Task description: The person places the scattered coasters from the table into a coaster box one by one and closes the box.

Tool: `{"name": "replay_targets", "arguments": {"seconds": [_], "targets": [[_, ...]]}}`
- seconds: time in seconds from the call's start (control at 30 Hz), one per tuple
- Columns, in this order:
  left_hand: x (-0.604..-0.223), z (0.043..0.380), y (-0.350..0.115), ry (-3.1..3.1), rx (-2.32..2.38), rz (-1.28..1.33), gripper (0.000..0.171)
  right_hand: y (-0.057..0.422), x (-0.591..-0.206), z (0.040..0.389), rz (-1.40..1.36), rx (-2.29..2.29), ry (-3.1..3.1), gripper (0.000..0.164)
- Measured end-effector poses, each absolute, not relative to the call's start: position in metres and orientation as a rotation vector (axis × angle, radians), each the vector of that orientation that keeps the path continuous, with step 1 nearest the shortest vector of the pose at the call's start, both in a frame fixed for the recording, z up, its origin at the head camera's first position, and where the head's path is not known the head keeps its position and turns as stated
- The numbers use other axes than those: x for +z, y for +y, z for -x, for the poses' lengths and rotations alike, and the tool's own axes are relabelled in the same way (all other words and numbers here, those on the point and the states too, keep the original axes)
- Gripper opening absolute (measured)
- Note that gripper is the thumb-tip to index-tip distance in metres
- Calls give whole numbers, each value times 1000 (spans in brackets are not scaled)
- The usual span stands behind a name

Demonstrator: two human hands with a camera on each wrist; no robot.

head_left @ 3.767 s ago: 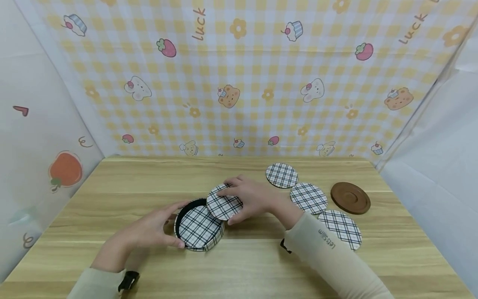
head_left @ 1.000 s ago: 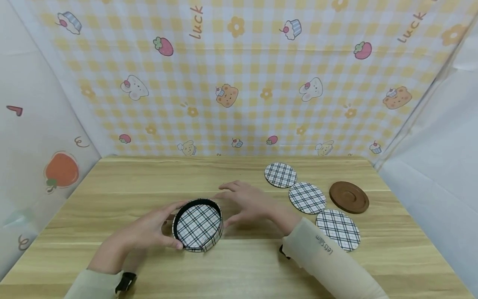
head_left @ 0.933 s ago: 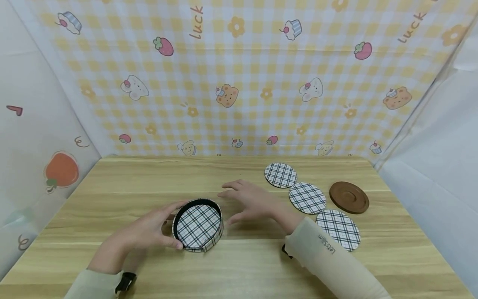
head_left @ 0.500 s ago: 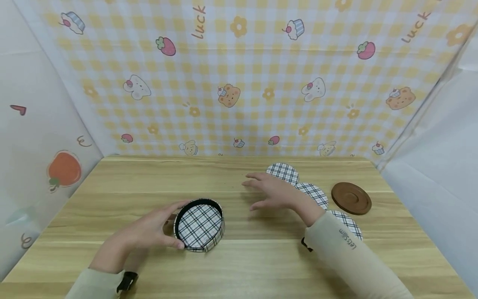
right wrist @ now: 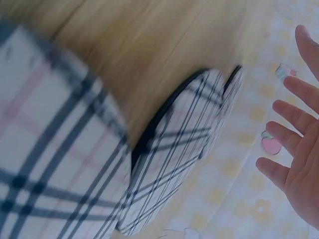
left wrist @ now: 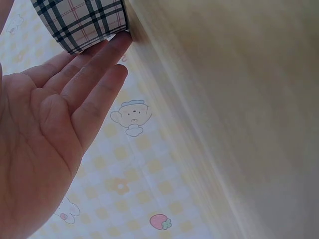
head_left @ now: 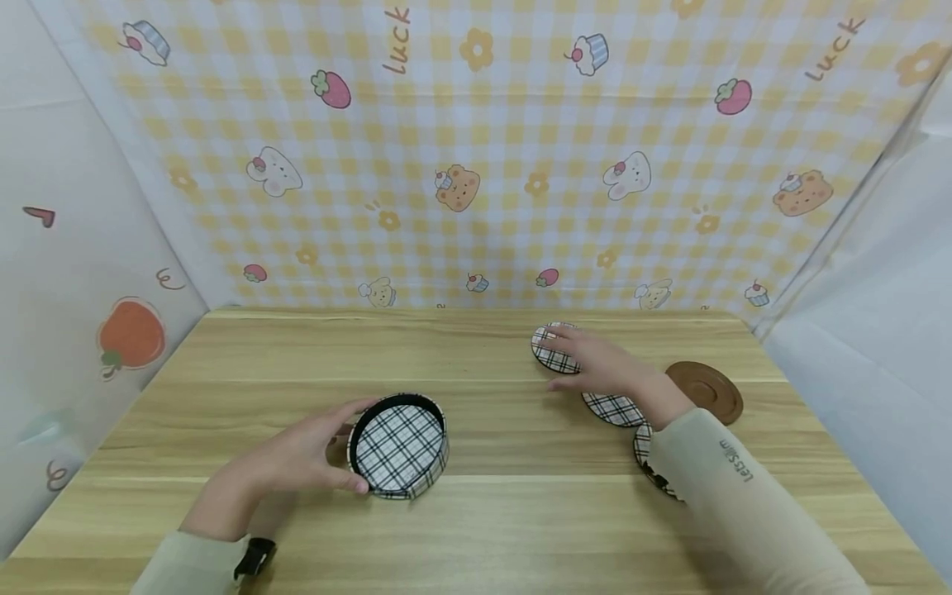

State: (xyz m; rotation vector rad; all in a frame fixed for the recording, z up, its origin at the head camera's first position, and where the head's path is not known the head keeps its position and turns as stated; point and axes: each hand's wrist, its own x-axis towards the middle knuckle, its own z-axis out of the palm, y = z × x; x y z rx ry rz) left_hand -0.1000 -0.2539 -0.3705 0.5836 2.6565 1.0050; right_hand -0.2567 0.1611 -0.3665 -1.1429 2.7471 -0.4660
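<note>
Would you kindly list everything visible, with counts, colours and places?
Table: one, light brown, foreground
Round box: one, white plaid, left of centre
Plaid disc: one, white, inside round box; coaster or base unclear
Coasters: three, white plaid, table's right half
Wooden disc: one, brown, table's right side
Cloth: one, yellow-white check, behind table
Sheets: two, white, either side
Sleeves: two, beige, forearms
Strap: one clear, black, left wrist
Left hand: one, touching round box
Right hand: one, over farthest coaster

The right beige sleeve (head_left: 751, 504) bears small dark lettering (head_left: 736, 459).
</note>
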Motion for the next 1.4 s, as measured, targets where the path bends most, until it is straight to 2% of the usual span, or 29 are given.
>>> {"name": "replay_targets", "arguments": {"seconds": [0.6, 1.4], "targets": [[-369, 101, -254, 2638, 1035, -593, 112, 177, -377, 288, 924, -503, 2712, 78], [-368, 100, -254, 2607, 1052, -623, 110, 175, -391, 298, 810, -466, 2663, 80]]}}
